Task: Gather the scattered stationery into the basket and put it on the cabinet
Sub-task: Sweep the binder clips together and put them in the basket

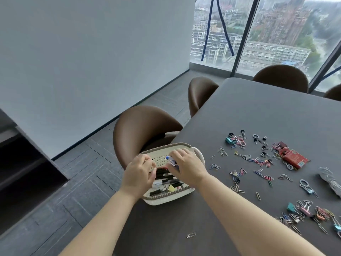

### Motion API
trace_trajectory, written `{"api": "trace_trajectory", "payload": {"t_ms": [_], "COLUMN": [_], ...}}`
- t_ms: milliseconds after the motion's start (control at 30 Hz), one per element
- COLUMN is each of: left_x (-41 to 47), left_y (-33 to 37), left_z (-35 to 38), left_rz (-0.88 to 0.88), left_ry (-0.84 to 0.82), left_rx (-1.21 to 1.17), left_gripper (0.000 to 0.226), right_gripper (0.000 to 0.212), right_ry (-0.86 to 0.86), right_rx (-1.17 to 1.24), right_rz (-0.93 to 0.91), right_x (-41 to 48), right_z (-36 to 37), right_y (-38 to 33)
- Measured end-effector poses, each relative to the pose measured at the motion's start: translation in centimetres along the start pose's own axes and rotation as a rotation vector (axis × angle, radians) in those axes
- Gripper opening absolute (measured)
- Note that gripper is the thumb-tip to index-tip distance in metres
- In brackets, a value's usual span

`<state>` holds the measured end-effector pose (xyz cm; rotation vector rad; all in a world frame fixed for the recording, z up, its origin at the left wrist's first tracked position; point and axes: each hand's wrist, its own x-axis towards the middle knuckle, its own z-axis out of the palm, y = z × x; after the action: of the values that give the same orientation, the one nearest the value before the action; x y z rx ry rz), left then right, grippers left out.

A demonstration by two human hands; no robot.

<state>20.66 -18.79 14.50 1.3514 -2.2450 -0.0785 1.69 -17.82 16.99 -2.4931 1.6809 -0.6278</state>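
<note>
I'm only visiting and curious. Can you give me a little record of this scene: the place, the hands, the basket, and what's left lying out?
Place: dark grey table beside a big window, brown chair tucked in
Container: white basket at the table's edge, holding black pens
Hands: left hand over the basket, fingers curled, grip unclear; right hand holds a small blue-tipped item above it
Loose on table: coloured paper clips, binder clips, red box
Stage: gathering unfinished

Brown chairs [145,126] stand pushed in at a dark grey table [258,111]. A tall window [267,30] shows city buildings beyond.
</note>
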Motion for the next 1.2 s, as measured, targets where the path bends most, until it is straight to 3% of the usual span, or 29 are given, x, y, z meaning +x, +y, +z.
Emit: {"api": "trace_trajectory", "payload": {"t_ms": [100, 167, 267, 367, 533, 633, 733, 767, 867, 1033, 1200], "left_x": [-1.3, -2.1, -2.8, -3.1, -5.5, -7.9, -10.0, -10.6, -11.4, -11.8, -12.3], "left_y": [-1.2, -1.6, -0.9, 1.3, 6.4, 9.1, 10.5, 10.8, 11.7, 12.5, 13.0], "left_z": [-0.8, -0.9, -0.8, -0.5, 2.9, 6.5, 9.6, 10.2, 11.2, 11.9, 11.6], "left_rz": [-0.002, 0.015, 0.060, 0.132, 0.322, 0.330, 0.037, -0.037, -0.160, -0.214, -0.171], "left_ry": [0.015, 0.007, 0.003, 0.034, 0.017, -0.242, -0.672, -0.749, -0.699, -0.673, -0.686], "left_rx": [0.010, 0.015, -0.005, 0.008, -0.080, -0.114, 0.070, 0.098, 0.042, 0.020, 0.136], "left_gripper": [0.023, 0.009, 0.006, 0.023, 0.013, 0.018, 0.040, 0.041, 0.027, 0.015, 0.014], "right_gripper": [0.045, 0.044, 0.028, 0.019, 0.012, 0.012, 0.029, 0.036, 0.046, 0.022, 0.021], "right_ry": [-0.317, -0.336, -0.186, 0.003, 0.269, 0.115, -0.311, -0.414, -0.514, -0.462, -0.385], "right_rx": [-0.080, -0.042, 0.013, 0.034, 0.009, 0.029, 0.056, 0.072, 0.097, 0.035, 0.075], "right_rz": [0.058, 0.087, 0.115, 0.186, 0.326, 0.514, 0.636, 0.635, 0.589, 0.586, 0.616], "right_x": [0.4, -0.3, -1.5, -3.2, -9.6, -15.2, -20.1, -21.3, -23.4, -24.3, -24.4], "right_z": [1.8, 2.4, 2.1, 0.9, -0.5, -0.1, 1.3, 1.8, 3.1, 4.0, 3.6], "right_y": [0.2, 0.4, 0.4, 0.6, 3.1, 5.8, 7.3, 7.3, 6.7, 6.0, 6.6]}}
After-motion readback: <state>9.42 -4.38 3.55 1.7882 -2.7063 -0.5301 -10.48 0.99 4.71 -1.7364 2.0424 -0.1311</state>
